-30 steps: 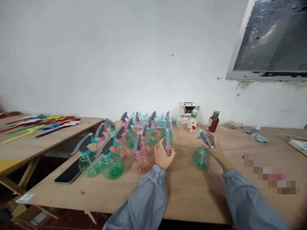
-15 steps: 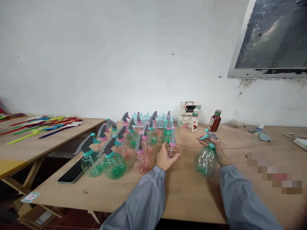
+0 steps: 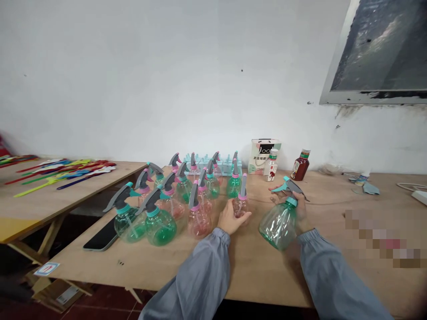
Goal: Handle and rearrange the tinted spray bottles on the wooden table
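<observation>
The green bottle [image 3: 278, 226] hung tilted from the right hand [image 3: 300, 213], its base slanting down to the left. The fingers wrapped round its neck from the right, some of them behind the trigger head. Whether its lower edge touched the tabletop [image 3: 263, 278], I couldn't tell. Just left of it stood the pink bottle [image 3: 241, 204], upright, with the left hand [image 3: 231, 218] curled about its body, thumb on the near side.

Left of the hands, the other spray bottles [image 3: 160, 229], green and pink, stood upright in a close group. A phone [image 3: 100, 238] lay just beside the front green ones, and a sticker [image 3: 47, 269] marked the corner.

Near the wall [image 3: 133, 80] were pale teal pieces [image 3: 227, 166], a paper bag [image 3: 258, 155], a white-labelled bottle [image 3: 272, 166] and a brown bottle [image 3: 300, 166]. Farther right lay a cloth [image 3: 371, 189]. On another table [image 3: 50, 209] at the left lay coloured strips [image 3: 66, 173].
</observation>
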A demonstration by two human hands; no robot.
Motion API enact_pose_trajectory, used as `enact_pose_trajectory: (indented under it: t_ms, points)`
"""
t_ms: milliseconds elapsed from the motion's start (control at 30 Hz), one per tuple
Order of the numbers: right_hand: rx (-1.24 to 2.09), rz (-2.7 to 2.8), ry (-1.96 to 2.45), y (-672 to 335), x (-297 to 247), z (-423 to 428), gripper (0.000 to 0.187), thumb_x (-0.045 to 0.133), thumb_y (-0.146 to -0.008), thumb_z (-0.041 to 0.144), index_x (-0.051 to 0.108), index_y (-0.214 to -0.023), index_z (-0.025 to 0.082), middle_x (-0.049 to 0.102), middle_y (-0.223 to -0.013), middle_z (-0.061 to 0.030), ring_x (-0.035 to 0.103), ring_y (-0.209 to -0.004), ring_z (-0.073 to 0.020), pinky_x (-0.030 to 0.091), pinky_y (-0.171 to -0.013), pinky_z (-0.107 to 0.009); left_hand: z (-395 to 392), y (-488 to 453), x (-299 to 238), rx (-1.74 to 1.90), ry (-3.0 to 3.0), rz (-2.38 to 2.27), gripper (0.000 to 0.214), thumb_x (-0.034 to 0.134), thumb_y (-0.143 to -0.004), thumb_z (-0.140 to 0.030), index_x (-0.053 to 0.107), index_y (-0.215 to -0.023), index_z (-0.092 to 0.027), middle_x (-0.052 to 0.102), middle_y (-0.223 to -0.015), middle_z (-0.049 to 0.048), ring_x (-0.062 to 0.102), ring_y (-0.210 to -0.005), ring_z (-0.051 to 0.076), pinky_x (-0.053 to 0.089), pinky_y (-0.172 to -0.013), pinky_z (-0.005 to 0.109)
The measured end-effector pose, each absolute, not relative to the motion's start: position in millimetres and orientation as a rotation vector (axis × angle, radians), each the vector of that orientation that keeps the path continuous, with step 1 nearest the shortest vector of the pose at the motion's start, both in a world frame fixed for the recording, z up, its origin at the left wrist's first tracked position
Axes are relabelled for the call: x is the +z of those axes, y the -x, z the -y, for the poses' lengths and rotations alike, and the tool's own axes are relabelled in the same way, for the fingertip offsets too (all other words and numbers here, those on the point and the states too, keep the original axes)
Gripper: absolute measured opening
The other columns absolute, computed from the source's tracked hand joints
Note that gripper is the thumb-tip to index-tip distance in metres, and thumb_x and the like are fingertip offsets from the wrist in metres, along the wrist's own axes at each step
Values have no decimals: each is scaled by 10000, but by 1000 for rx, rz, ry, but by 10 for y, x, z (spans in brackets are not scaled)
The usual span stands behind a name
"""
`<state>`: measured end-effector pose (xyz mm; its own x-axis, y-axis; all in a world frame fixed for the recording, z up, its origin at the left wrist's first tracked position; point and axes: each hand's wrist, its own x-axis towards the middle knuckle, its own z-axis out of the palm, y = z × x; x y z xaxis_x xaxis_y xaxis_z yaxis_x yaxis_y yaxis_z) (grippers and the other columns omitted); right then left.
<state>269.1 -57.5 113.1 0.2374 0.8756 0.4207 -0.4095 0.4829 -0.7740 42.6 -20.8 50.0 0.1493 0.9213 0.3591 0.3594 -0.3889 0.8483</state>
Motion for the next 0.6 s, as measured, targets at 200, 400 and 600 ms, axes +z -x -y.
enact_pose_trajectory:
  t_ms: [200, 400, 600]
  points:
    - [841, 1150, 729, -2661, 1128, 617, 367, 443, -794, 609, 602, -745, 281, 667, -668, -51, 702, -798, -276, 573, -768, -444, 188, -434, 450, 1260, -1811, -1180, 728, 832, -669, -475, 476, -1248, -211, 664, -1231, 127, 651, -1146, 284, 472, -1021, 445]
    - [908, 1104, 722, -2642, 1085, 597, 268, 546, -730, 543, 549, -676, 280, 670, -682, -56, 704, -907, -301, 563, -835, -451, 180, -434, 445, 1275, -1811, -1170, 728, 842, -666, -460, 486, -1244, -199, 668, -1214, 131, 654, -1138, 284, 474, -1022, 442]
    - [887, 1136, 749, -2681, 1054, 560, 360, 478, -788, 600, 634, -791, 275, 718, -821, -67, 682, -1009, -310, 543, -872, -476, 176, -434, 448, 1265, -1828, -1152, 725, 839, -673, -453, 479, -1245, -194, 662, -1226, 133, 651, -1142, 278, 471, -1024, 439]
